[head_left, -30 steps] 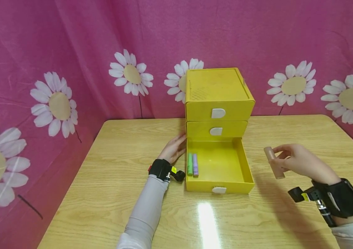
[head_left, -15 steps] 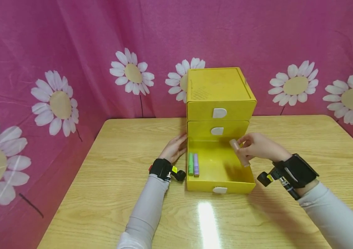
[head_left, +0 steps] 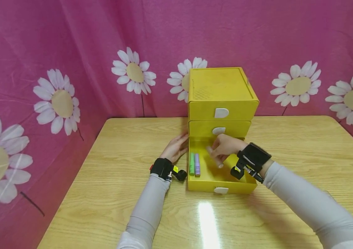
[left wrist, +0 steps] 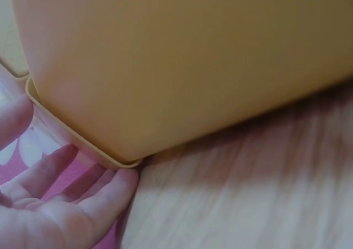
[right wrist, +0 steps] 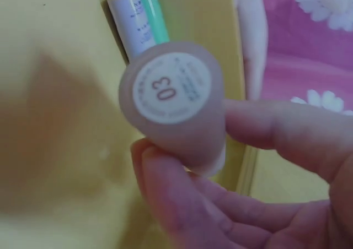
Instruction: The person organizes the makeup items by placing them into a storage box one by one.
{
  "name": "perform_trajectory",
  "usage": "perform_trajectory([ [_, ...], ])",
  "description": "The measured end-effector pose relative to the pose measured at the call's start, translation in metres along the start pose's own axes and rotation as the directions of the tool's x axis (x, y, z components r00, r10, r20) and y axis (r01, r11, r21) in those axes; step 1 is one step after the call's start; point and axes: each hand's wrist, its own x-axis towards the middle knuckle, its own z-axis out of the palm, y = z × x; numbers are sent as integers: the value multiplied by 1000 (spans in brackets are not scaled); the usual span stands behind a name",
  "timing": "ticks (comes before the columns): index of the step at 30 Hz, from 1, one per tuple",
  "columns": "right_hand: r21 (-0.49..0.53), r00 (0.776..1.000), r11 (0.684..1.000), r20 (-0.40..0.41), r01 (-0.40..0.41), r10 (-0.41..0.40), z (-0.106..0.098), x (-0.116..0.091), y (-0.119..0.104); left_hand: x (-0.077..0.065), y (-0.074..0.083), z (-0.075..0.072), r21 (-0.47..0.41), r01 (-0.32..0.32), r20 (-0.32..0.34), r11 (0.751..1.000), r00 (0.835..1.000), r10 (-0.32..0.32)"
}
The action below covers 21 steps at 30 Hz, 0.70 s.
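Observation:
My right hand [head_left: 227,144] pinches a pinkish-beige cosmetic tube [head_left: 219,163] between thumb and fingers, over the pulled-out bottom drawer [head_left: 202,186]. In the right wrist view a round label with "03" shows on the end of this tube [right wrist: 171,89]. At the drawer's left wall lie a green tube [head_left: 192,164] and a purple tube [head_left: 197,165], side by side and apart from the held one. My left hand [head_left: 174,148] touches the left side of the yellow drawer cabinet [head_left: 223,83]; in the left wrist view its fingertips [left wrist: 126,180] rest against the cabinet's rim.
Two upper drawers with white tabs, the top one [head_left: 207,110] and the middle one [head_left: 201,129], are pushed in above the bottom drawer. A wooden table [head_left: 126,145] carries the cabinet. Behind it hangs a pink curtain [head_left: 226,31] with daisies.
My right hand has carried the pinkish-beige tube leftward from beside the cabinet to over the drawer, near the purple tube. The left hand has stayed against the cabinet.

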Motion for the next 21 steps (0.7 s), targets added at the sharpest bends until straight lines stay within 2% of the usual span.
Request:
perform_trajectory([
  [3, -6, 999, 1000, 23, -27, 27, 6, 9, -5, 1, 0, 0, -5, 2, 3, 1000, 1000, -2],
  [8, 18, 999, 1000, 46, -26, 25, 15, 20, -8, 1, -1, 0, -7, 5, 3, 1000, 1000, -5],
  [21, 103, 996, 991, 33, -84, 81, 31, 35, -3, 0, 1, 0, 2, -1, 15, 1000, 1000, 1],
])
